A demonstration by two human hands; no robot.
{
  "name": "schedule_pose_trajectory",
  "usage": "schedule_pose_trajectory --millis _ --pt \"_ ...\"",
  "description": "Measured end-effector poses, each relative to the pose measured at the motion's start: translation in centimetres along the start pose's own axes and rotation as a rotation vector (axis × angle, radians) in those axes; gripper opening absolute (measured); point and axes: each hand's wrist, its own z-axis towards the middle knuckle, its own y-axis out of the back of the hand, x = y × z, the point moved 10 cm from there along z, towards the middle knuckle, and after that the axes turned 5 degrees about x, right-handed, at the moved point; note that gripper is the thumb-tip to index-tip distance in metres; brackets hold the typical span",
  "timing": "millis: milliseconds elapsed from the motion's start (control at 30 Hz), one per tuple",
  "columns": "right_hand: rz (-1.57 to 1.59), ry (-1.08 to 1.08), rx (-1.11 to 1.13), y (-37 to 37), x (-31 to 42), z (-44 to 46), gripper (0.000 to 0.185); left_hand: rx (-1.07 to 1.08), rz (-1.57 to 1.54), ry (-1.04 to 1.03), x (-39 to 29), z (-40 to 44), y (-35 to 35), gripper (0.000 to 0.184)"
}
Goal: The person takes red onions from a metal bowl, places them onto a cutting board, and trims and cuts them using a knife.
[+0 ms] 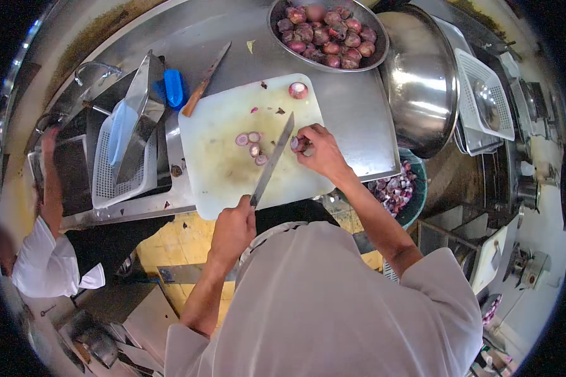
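My left hand (234,231) is closed round the handle of a long knife (273,160), whose blade slants up and right over the white cutting board (207,141). Right of the blade, my right hand (321,151) pinches a small piece of red onion (295,143) above the board. Several cut onion pieces (255,149) lie left of the blade. Near the board's top right corner sits another onion (298,90) with a pale cut face. Small bits of dark skin (280,111) are scattered near the top of the board.
A metal bowl (277,38) of red onions is at the top, beside a large steel pot (421,81). A second knife (206,80) touches the board's upper left. Cut onions fill a green basket (417,210) below right. Another person (50,261) stands at the left sink.
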Motion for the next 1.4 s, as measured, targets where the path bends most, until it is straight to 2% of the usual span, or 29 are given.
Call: schedule_pose_trajectory --millis 233,367,533,633,700,733,767,833,900,933,967,1033,1067,1133,1167,1233,1267,1300,1367,1400 --pt "-0.025 0.009 0.003 -0.2 0.2 0.3 0.041 0.105 0.109 0.074 -0.3 -0.1 -1.6 0.021" --pt "-0.088 0.027 0.019 -0.5 0.5 0.2 0.040 0.063 0.164 0.036 1.5 4.1 -5.8 0.020" --pt "-0.014 -0.038 0.008 0.2 -0.9 -1.3 0.040 -0.010 0.099 -0.027 2.6 4.9 -4.5 0.015" --pt "-0.110 -0.094 -0.116 1.0 -2.6 -0.9 0.042 -0.053 0.043 -0.075 3.7 3.7 -2.5 0.014" --pt "-0.179 -0.005 -0.329 2.6 -2.1 1.1 0.041 -0.005 -0.194 0.232 6.3 3.0 -2.1 0.014" --pt "-0.209 -0.019 -0.347 3.0 -2.5 2.5 0.039 0.004 -0.189 0.209 7.0 3.1 -2.6 0.014" --pt "-0.219 -0.025 -0.369 4.2 -1.8 3.4 0.039 -0.076 -0.130 0.178 8.2 3.4 -2.6 0.015" --pt "-0.202 0.201 -0.458 7.8 2.5 4.9 0.036 -0.159 -0.071 0.127 8.2 3.7 -2.1 0.016" --pt "-0.214 0.272 -0.591 11.9 0.9 7.2 0.029 -0.138 -0.103 0.161 7.3 3.1 -2.2 0.015" --pt "-0.308 0.144 -0.590 14.4 -0.2 9.0 0.030 -0.129 -0.121 0.186 7.2 2.8 -2.5 0.014" --pt "-0.396 0.016 -0.583 17.2 -0.8 10.7 0.031 -0.132 -0.124 0.189 7.2 2.6 -2.8 0.014" --pt "-0.647 -0.247 -0.299 19.5 -3.5 14.5 0.034 -0.069 -0.234 0.111 6.7 2.2 -4.3 0.013" --pt "-0.644 -0.241 -0.294 20.0 -6.9 17.1 0.034 -0.090 -0.260 0.131 6.5 1.9 -4.4 0.011" --pt "-1.020 -0.238 0.107 16.0 -16.3 21.9 0.037 -0.077 -0.348 0.178 6.4 1.7 -3.7 0.012" --pt "-1.019 -0.231 0.112 16.6 -16.5 21.4 0.037 -0.059 -0.438 0.226 6.7 1.4 -3.6 0.012" --pt "-1.085 -0.030 0.172 16.7 -13.1 21.7 0.034 -0.098 -0.400 0.195 6.3 1.6 -2.3 0.013" --pt "-0.893 -0.160 0.165 18.4 -8.7 19.7 0.036 -0.125 -0.356 0.163 6.1 1.7 -1.6 0.014" --pt "-0.440 -0.179 0.055 19.5 -10.0 19.0 0.038 -0.139 -0.362 0.182 6.6 1.7 -1.3 0.014" --pt "0.022 -0.208 -0.027 19.5 -9.8 16.8 0.040 -0.118 -0.318 0.247 8.0 1.8 -1.8 0.014" --pt "0.410 -0.124 0.108 17.9 -4.4 13.9 0.043 -0.115 -0.319 0.266 8.8 1.8 -2.2 0.014"
